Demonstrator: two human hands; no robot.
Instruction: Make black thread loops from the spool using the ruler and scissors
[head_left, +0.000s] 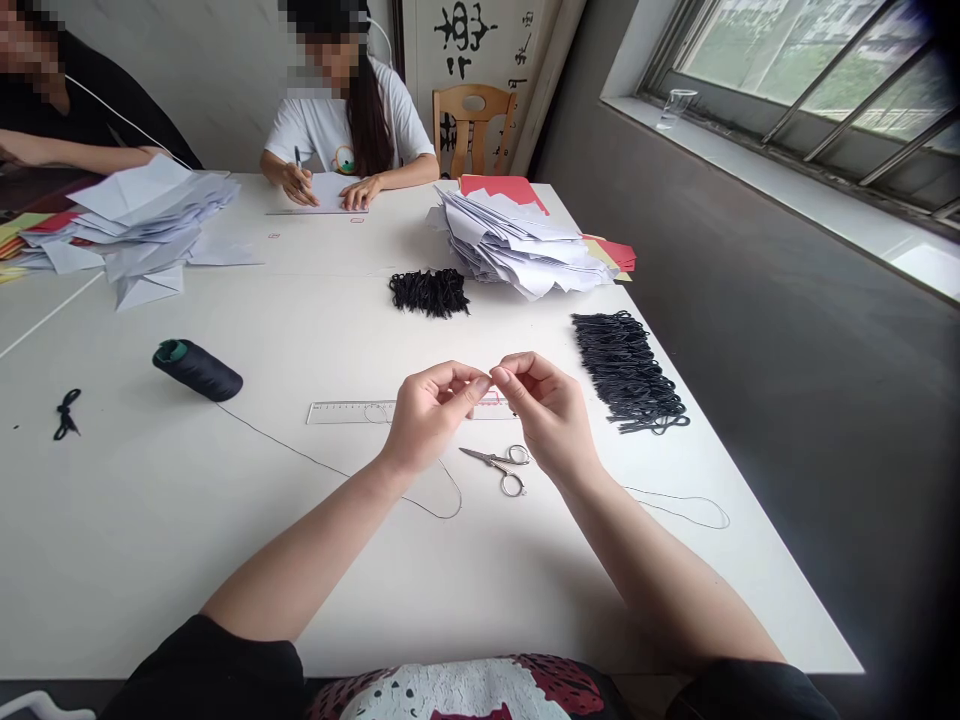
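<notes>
Tabletop (337, 600), thread (460, 497) at left grip (427, 415)

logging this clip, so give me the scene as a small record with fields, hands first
left hand: pinched, fingertips meeting the right's; anything between too fine to see
right hand: pinched likewise
spool: dark, on its side, left of both hands
thread: runs rightward from the spool
scissors: seen just below the hands
ruler: clear, partly hidden by the hands
black looped cords: one group right of the hands, another beyond them
co-worker: writing across the table
</notes>
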